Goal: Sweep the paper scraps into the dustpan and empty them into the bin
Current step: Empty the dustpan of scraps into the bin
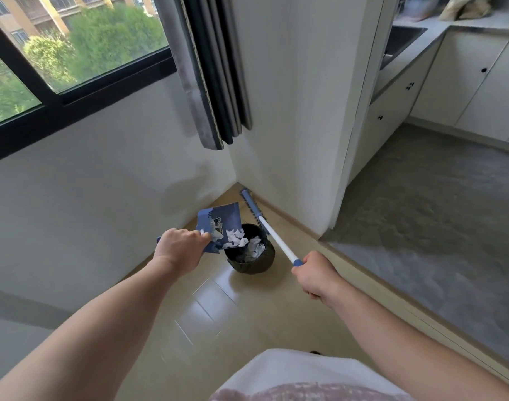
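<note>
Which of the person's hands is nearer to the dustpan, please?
Left. The left hand grips the dustpan by its handle, tilted over the bin; the right hand holds the broom, right of the bin.

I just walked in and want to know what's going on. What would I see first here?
The blue dustpan, tipped over the black bin in the floor corner, with white paper scraps at its lip. The left hand grips its handle, and the right hand holds the end of the broom, whose head lies by the wall. Up on the left, a big window shows green trees.
</note>
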Action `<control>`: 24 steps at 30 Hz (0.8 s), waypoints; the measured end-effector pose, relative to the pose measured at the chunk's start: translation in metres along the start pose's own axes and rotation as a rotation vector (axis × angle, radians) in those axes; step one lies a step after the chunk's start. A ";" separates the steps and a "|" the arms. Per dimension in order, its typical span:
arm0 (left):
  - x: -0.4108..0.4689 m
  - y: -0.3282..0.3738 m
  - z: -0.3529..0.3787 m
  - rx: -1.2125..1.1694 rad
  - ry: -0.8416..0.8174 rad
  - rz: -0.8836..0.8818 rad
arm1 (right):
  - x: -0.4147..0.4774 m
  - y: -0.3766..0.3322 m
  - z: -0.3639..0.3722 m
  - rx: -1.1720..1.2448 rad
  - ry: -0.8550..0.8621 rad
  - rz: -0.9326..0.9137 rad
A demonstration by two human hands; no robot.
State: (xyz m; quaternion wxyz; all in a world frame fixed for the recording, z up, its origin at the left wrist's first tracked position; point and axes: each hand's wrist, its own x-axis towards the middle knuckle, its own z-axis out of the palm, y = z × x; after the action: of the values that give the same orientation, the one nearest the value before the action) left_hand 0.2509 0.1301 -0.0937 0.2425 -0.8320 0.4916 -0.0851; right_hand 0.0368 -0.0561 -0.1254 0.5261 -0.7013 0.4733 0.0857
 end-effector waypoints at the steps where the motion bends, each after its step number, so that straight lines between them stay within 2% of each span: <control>1: 0.000 0.000 0.000 0.010 0.001 0.005 | 0.000 0.001 0.000 0.001 0.001 0.001; 6: 0.001 0.004 -0.004 0.097 -0.015 0.077 | 0.000 0.003 0.000 0.016 -0.002 0.005; 16: 0.003 0.008 -0.013 0.038 -0.020 -0.026 | -0.002 0.010 0.001 0.029 -0.008 -0.002; 20: 0.004 0.011 -0.009 0.078 -0.010 0.060 | -0.002 0.010 0.001 0.013 -0.001 -0.006; 24: 0.003 0.009 -0.011 0.085 -0.003 0.026 | -0.003 0.010 0.001 0.006 -0.003 -0.003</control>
State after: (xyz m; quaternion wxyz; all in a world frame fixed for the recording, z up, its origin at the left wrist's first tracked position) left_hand 0.2413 0.1200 -0.0893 0.2796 -0.8145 0.4981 -0.1015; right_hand 0.0278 -0.0534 -0.1306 0.5290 -0.7004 0.4716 0.0845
